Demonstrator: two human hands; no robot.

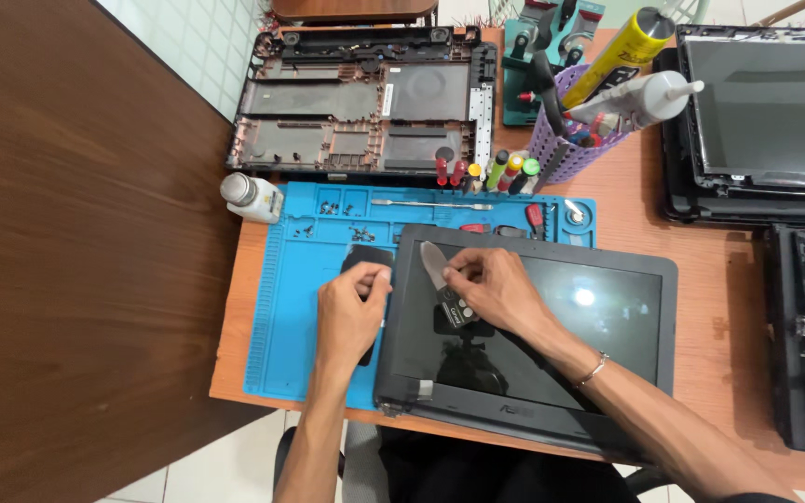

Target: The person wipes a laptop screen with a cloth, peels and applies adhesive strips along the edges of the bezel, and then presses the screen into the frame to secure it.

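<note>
My left hand (351,312) rests palm down on the blue repair mat (281,317), just left of the laptop display panel (598,317). Its fingers are curled together against the panel's left edge and over a small black part (366,255) on the mat; I cannot tell whether they grip anything. The forearm runs straight up from the lower frame edge.

My right hand (496,289) lies over the panel's upper left area, wrist bent, forearm crossing the glass from the lower right. Thumb and fingers are pinched on a thin metal pry tool (442,279), whose rounded blade points to the panel's upper left corner and whose black handle lies on the glass. A thin bracelet (593,370) sits on this wrist.

The panel lies screen up, overlapping the right part of the mat, on an orange-brown desk (701,251). Left of the panel, past the mat, stands a dark brown board (76,233). Above the mat's upper left corner lies a small white bottle (252,197). Loose screws (333,209) sit in the mat's upper trays. Above the panel lies an emptied laptop base shell (365,102), then a purple mesh holder (575,130) with a yellow tube and a white bottle. Right of the panel lie further dark laptop parts (766,121).
</note>
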